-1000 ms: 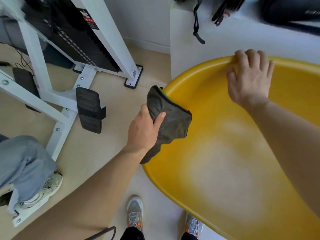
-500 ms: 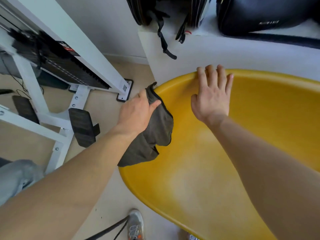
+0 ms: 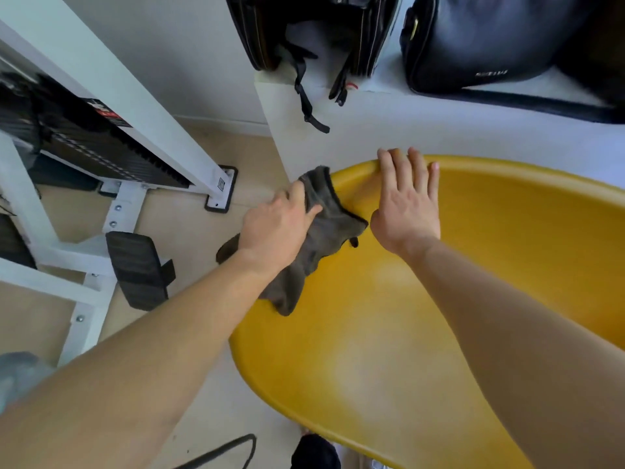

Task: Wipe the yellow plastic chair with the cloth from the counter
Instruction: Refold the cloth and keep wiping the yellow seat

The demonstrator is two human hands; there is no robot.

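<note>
room: beige floor [image 3: 182, 231], pale wall behind, seen from above
frame: 1 white metal frame [image 3: 142, 106] far left, standing on the floor, dark slatted panel inside it
pad: 1 black ribbed pad [image 3: 137, 269] fixed to the frame's lower bar
left hand: 1, the left hand [image 3: 274, 231] is closed around the cloth, thumb lying on top of it, bunching it against the chair's left rim
cloth: 1 dark grey-brown cloth [image 3: 324, 238], draped over the rim; part lies inside the shell, a tail hangs outside under the wrist
helmet: 1 black helmet [image 3: 314, 25] on the counter's left end, straps hanging over the edge
counter: 1 white counter [image 3: 372, 120] just behind the chair
right hand: 1, the right hand [image 3: 406, 204] lies flat, fingers straight and together, palm on the inner shell, fingertips on the top rim; holds nothing, just beside the cloth
chair: 1 yellow plastic chair [image 3: 406, 333], glossy shell filling the lower right
bag: 1 black bag [image 3: 500, 38] on the counter, right of the helmet
</note>
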